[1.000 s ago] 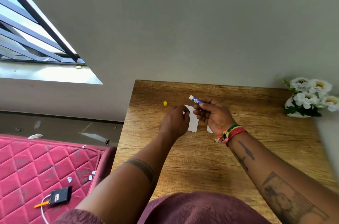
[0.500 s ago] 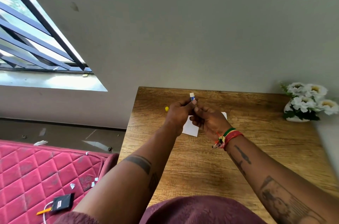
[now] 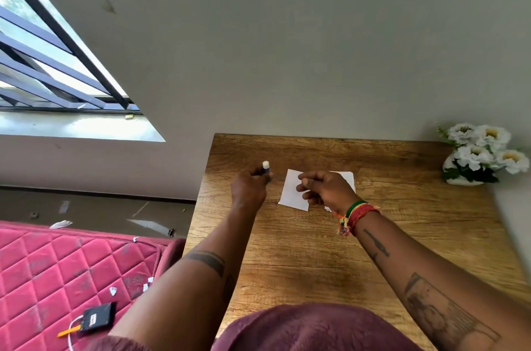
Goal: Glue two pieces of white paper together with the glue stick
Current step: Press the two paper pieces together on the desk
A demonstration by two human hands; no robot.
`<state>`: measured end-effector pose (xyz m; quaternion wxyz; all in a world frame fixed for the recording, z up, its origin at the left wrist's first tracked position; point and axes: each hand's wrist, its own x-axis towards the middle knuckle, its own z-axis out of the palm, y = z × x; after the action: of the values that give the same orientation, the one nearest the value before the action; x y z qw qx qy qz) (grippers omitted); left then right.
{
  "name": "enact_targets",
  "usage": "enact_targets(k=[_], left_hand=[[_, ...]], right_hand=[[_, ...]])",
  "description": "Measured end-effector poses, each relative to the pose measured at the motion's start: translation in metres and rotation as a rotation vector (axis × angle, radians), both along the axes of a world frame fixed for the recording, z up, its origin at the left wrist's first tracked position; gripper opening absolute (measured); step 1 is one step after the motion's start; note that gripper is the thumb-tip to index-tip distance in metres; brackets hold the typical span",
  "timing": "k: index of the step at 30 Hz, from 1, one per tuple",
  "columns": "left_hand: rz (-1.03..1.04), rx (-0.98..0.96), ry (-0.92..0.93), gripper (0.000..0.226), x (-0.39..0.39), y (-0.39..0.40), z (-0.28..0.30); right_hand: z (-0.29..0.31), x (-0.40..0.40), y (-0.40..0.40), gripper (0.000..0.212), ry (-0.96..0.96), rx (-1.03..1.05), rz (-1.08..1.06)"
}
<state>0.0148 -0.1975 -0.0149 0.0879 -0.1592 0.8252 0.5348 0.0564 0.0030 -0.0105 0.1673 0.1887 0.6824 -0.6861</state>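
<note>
The left hand is closed around the glue stick, holding it roughly upright with its white tip poking out above the fingers, over the tabletop near its left edge and toward the far side. The right hand hovers just to the right, its fingers loosely curled and its thumb and forefinger drawn close together over the paper; whether they pinch anything cannot be told. A band of green, yellow and red threads circles the right wrist. Under the right hand lie two pieces of white paper: the nearer one sits flat between the two hands, and the second one shows only at its far right corner and a sliver near the wrist, the rest hidden by the hand. Whether the two sheets overlap cannot be told. At the far right corner of the tabletop stands a small white vase of white flowers. To the left of the tabletop, lower down, a red quilted mattress carries a small black device with a white cable and some paper scraps
</note>
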Motion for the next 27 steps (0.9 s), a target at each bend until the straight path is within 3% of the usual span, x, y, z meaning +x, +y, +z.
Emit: enact_targets(k=[5,23,27], left_hand=[[0.032,-0.181,-0.013,0.023,0.002,-0.03,-0.026],[0.037,-0.206,-0.046,0.041,0.02,-0.037,-0.035],[0.069,-0.176,-0.052,0.036,0.03,-0.04,-0.034]], right_hand=[[-0.015,-0.001,0.001,0.014,-0.033,0.007,-0.043],[-0.013,0.005,0.012,0.015,-0.018,0.041,-0.093],[-0.011,0.012,0.013,0.015,-0.015,0.046,-0.103]])
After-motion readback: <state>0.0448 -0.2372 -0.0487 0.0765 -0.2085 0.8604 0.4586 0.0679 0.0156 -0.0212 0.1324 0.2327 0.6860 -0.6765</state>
